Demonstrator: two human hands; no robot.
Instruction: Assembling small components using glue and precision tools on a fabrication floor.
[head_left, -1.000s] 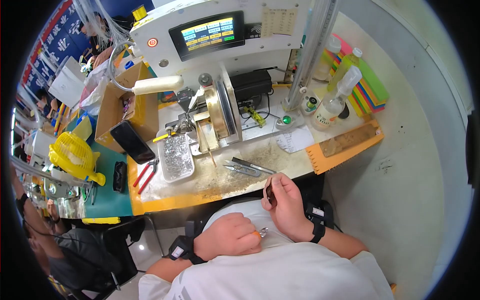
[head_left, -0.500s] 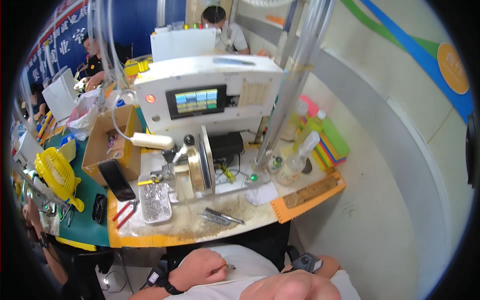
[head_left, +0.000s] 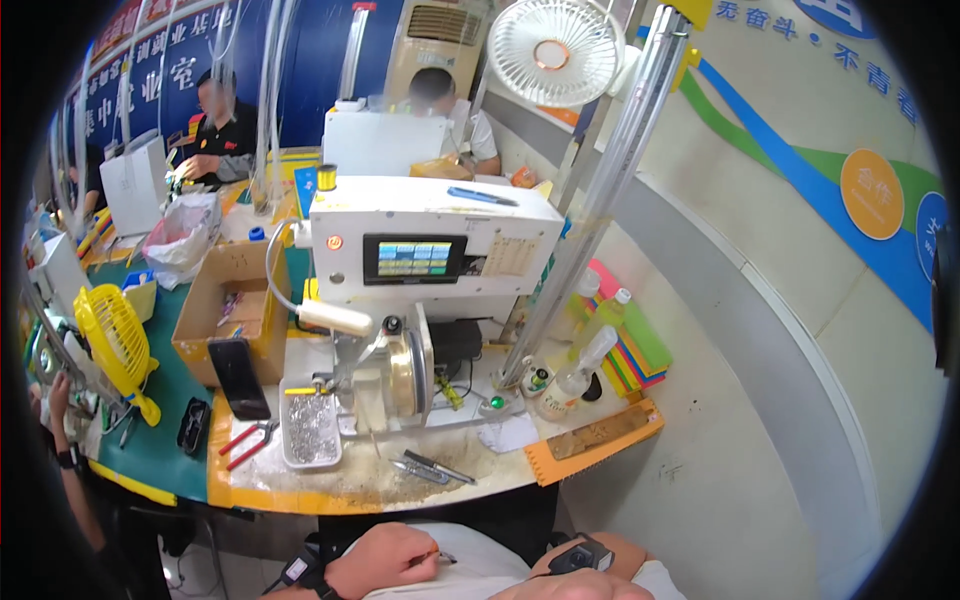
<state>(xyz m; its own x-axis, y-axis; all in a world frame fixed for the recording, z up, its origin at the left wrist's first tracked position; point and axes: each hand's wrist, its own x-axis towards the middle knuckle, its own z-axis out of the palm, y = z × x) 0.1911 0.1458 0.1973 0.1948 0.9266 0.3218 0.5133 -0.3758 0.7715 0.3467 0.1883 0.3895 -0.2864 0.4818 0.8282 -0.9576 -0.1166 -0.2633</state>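
My left hand point(head_left: 388, 560) rests in my lap at the lower edge, fingers curled closed round a small thing with an orange bit and a dark tip point(head_left: 443, 557), too small to name. My right hand point(head_left: 585, 588) lies to its right, cut off by the picture's edge, so its fingers do not show. Neither hand touches the bench. In front of them on the bench lie tweezers and a dark pen-like tool point(head_left: 438, 467). Beyond stands a white machine point(head_left: 430, 235) with a lit screen and a round brass-coloured wheel point(head_left: 402, 375).
A white tray of small shiny pieces point(head_left: 311, 430), red-handled pliers point(head_left: 247, 445) and a phone point(head_left: 238, 380) stand left of the wheel. Farther left are a cardboard box point(head_left: 230, 320) and a yellow fan point(head_left: 115, 335). An orange tray point(head_left: 592, 440) and spray bottle point(head_left: 578, 380) sit right.
The view has tilted upward, so the bench and machine sit lower and more of the wall and a white fan shows. My hands stay in my lap, the left still closed.
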